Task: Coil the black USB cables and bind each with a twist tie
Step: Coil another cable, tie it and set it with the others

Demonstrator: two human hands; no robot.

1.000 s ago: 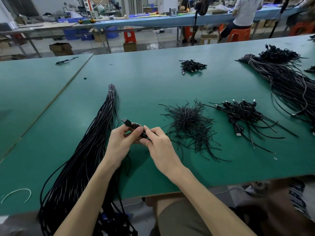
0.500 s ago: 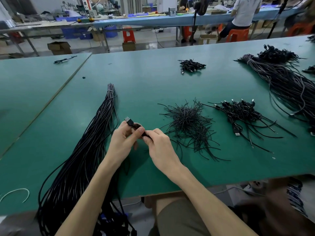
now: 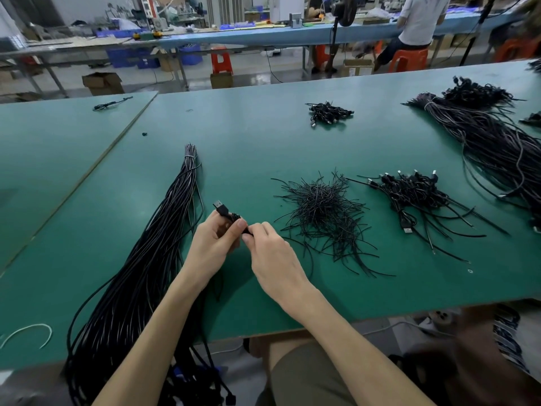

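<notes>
Just above the green worktop (image 3: 263,148), one coiled black USB cable (image 3: 224,211) sat between two hands. The left hand (image 3: 215,244) had its grip clamped round the coil, and the right hand (image 3: 272,253) pinched the coil's side. Two long cable bundles lay on the worktop, the left bundle (image 3: 152,259) and the right bundle (image 3: 491,142), with two piles of bound coils, the near pile (image 3: 409,191) and the far pile (image 3: 329,112), and one heap of twist ties (image 3: 322,212). Fingers hid most of the coil, so a tie on it could not be made out. Only its metal-tipped plug (image 3: 218,204) stuck out.
</notes>
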